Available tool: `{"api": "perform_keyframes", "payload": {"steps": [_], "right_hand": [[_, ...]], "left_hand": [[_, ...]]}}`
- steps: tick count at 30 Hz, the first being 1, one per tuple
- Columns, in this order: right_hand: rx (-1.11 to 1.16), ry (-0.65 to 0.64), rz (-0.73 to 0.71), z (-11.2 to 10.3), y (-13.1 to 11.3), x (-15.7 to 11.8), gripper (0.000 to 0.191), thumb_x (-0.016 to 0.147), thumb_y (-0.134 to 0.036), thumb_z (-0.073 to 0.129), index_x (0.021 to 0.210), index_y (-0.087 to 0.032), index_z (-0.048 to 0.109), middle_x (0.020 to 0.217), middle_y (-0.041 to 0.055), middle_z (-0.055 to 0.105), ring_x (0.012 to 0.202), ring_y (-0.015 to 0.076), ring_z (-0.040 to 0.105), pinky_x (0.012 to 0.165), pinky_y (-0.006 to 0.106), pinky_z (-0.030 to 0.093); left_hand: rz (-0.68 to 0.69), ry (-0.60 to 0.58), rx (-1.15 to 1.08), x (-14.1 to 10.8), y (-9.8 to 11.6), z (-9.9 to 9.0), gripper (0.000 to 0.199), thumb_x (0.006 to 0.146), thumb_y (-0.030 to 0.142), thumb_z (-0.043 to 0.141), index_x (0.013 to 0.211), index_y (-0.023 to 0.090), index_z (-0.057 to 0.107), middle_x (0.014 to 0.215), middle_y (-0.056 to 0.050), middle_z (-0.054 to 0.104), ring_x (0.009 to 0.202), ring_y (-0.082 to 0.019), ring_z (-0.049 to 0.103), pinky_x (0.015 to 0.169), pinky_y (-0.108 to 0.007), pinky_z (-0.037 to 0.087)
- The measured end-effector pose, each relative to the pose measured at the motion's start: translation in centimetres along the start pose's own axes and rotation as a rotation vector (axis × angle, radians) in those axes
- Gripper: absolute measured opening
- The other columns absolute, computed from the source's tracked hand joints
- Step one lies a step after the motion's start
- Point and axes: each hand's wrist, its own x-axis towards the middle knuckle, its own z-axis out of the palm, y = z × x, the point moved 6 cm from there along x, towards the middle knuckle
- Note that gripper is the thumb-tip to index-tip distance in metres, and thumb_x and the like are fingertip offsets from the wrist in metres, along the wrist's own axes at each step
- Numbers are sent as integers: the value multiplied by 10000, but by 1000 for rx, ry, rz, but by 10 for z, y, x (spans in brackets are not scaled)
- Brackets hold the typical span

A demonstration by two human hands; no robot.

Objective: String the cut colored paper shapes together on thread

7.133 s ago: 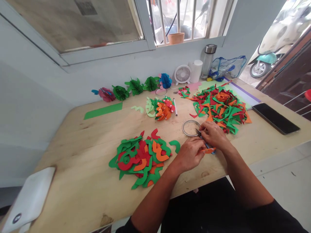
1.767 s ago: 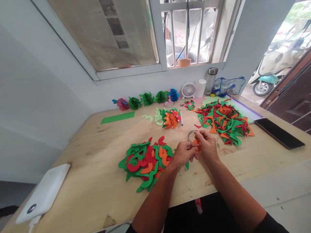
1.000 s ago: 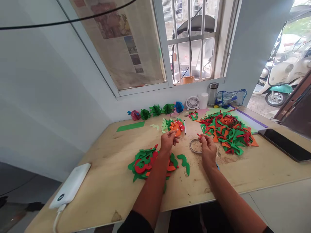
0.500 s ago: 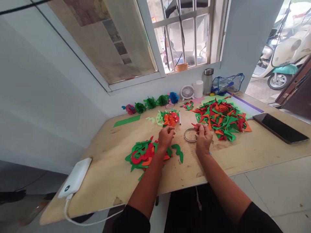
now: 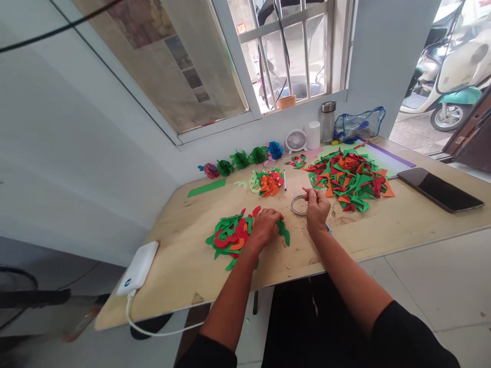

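My left hand (image 5: 267,226) reaches down over the right side of a pile of wavy green, red and orange paper cutouts (image 5: 229,236). Its fingers are bent but apart, their tips at the upper end of a wavy green paper cutout (image 5: 284,234); whether they touch it is unclear. My right hand (image 5: 317,210) is closed in a pinch on a small red paper piece (image 5: 306,189), of which only a tip shows. Just left of the right hand, a thin ring-shaped roll (image 5: 298,205) lies on the table, partly hidden by the hand.
A heap of paper scraps (image 5: 351,179) lies at the right, beside a phone (image 5: 441,190). Farther back are smaller cutouts (image 5: 271,182), a pen (image 5: 285,180), paper flowers (image 5: 240,159), a fan (image 5: 296,140) and a glass bottle (image 5: 328,122). A corded power bank (image 5: 138,268) sits front left.
My left hand has moved down and slightly right, from above the pile to the wavy green cutout. My right hand keeps its pinch on the red piece. The camera view has shifted slightly.
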Motion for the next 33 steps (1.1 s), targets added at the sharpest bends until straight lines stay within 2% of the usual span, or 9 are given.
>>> {"api": "perform_keyframes", "payload": {"steps": [4,7,9,13,16,18,24,30,33], "right_hand": [[-67,-20,-16,1,-1,0,289,799,-389,469,754,-156,634,607,10,593,635,153,569,657,289,445],[-115,-58,-29,3,-3,-3,294,805,-389,456,755,-159,632,601,13,599,644,160,576,657,287,442],[-148,-109,-40,6,-5,-6,292,809,-390,450,753,-166,631,603,13,605,647,162,575,651,282,438],[-193,-274,-48,18,-5,-15,287,813,-398,451,764,-179,631,617,15,625,611,155,562,615,270,431],[-230,-402,-34,27,-1,-20,293,814,-407,458,778,-180,641,653,23,657,589,150,565,585,262,424],[-244,-473,-31,32,1,-22,284,808,-403,473,774,-182,648,684,29,676,615,154,583,599,262,430],[-195,-685,5,44,8,-31,221,777,-337,505,711,-180,645,659,9,655,600,149,593,605,267,451],[-169,-699,39,45,13,-33,213,754,-311,504,729,-176,667,608,-11,626,545,137,578,548,256,461],[-192,-707,36,46,14,-34,216,747,-306,515,788,-178,684,617,-18,624,530,130,557,538,250,454]], "left_hand": [[0,-32,25,-1,2,-2,188,691,103,563,817,192,670,886,-57,649,929,-199,556,870,-340,384],[-39,34,-49,-7,-2,-9,113,703,139,569,756,191,655,863,-53,653,891,-194,568,832,-328,404],[-85,148,-147,-12,-6,-18,87,719,167,564,734,196,645,860,-47,663,857,-187,584,800,-316,423],[-264,473,-432,-25,-17,-33,97,740,229,545,686,194,618,732,-18,661,716,-158,607,704,-279,459],[-394,649,-689,-30,-19,-27,129,730,279,557,687,170,611,624,-4,626,586,-134,583,583,-246,471],[-445,733,-826,-32,-17,-19,144,706,288,584,676,150,608,630,-12,628,553,-120,576,535,-229,468],[-548,777,-1144,-30,-5,3,183,682,298,614,701,116,621,654,-38,645,542,-114,597,495,-215,497],[-563,695,-1323,-28,4,18,281,745,369,547,685,111,639,663,-50,658,534,-113,605,515,-234,538],[-566,673,-1303,-29,2,21,282,745,361,546,735,105,661,670,-49,661,546,-124,611,523,-242,540]]}}
